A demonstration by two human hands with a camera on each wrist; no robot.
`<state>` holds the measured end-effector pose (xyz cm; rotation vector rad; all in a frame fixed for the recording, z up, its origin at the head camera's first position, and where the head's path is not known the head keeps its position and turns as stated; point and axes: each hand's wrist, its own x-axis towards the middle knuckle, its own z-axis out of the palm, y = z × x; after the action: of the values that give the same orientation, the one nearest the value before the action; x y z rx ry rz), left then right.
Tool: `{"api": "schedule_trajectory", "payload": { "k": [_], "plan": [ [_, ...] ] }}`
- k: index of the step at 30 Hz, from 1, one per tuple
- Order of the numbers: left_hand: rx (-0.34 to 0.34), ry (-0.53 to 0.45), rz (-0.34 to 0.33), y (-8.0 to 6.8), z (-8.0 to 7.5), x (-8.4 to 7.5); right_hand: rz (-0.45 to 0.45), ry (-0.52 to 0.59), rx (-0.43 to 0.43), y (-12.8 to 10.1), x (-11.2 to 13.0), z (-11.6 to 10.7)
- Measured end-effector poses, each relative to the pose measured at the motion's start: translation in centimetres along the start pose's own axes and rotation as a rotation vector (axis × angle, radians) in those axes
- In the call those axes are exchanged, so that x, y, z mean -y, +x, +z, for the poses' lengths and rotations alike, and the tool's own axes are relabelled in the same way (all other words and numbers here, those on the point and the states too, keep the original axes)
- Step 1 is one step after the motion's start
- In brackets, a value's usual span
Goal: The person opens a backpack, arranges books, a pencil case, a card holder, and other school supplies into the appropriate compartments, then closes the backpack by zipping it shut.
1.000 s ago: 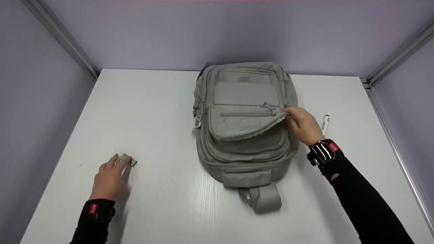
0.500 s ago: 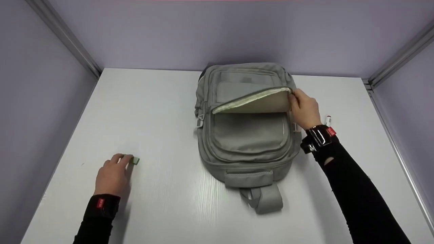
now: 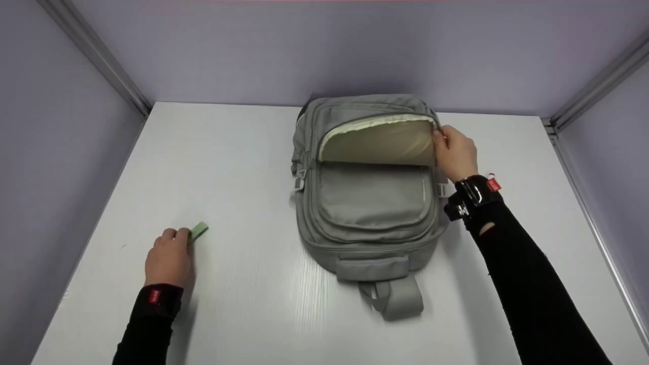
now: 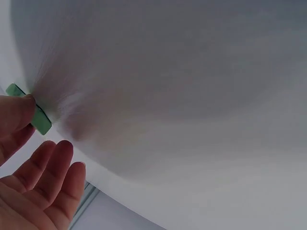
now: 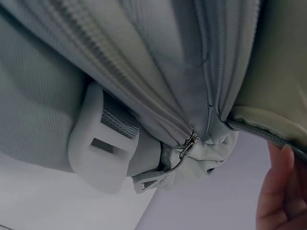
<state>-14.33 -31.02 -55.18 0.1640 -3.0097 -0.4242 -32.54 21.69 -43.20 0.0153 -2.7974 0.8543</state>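
A grey backpack lies flat on the white table, handle toward me. My right hand grips the right edge of its front pocket flap and holds it folded back, showing the cream lining. In the right wrist view a fingertip sits by the flap seam, with a zipper pull and a plastic buckle close by. My left hand pinches a small green eraser-like block at the table's left; the wrist view shows the block under my thumb.
Lilac walls with metal corner posts close in the table on three sides. The backpack's strap trails toward me.
My right hand has lifted the pocket flap from nearly shut to folded fully back toward the far wall. My left hand has raised the green block on edge.
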Motion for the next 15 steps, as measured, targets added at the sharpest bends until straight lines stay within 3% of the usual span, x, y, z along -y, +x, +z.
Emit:
{"api": "schedule_trajectory", "payload": {
  "k": [15],
  "plan": [
    [0.087, -0.030, -0.099, 1.9, -0.4, -2.0, 0.046, 0.016, 0.039, 0.0, 0.3, -0.4]
  ]
}}
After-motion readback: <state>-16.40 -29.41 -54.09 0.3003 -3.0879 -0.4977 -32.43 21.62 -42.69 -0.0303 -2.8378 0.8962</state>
